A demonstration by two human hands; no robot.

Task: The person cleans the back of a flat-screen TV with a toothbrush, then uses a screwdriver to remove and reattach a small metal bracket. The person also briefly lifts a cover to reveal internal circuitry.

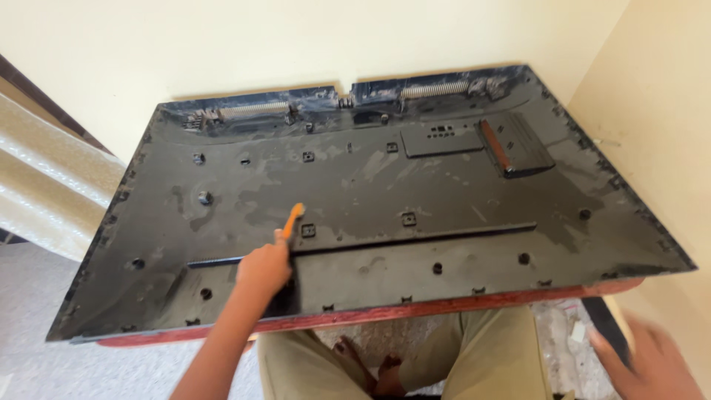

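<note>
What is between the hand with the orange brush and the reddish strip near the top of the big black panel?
In the head view, between the left hand holding the orange brush and the reddish-brown strip, there is only dusty black plastic panel with small square mounts.

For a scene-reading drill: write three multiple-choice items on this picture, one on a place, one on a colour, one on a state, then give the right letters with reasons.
1. Where does the big black panel lie?
A. flat on a red-brown wooden table
B. hung on the wall
C. on the floor

2. What colour is the handle of the tool in the left hand?
A. green
B. orange
C. white

3. What is the state of the right hand?
A. gripping the tool
C. pressed on the panel's middle
B. off the panel, blurred, low at the right edge

Answers:
1 A, the table's red-brown edge shows under the panel's near side.
2 B, an orange handle sticks up from the fist.
3 B, it sits beside the knee, clear of the panel.
</note>
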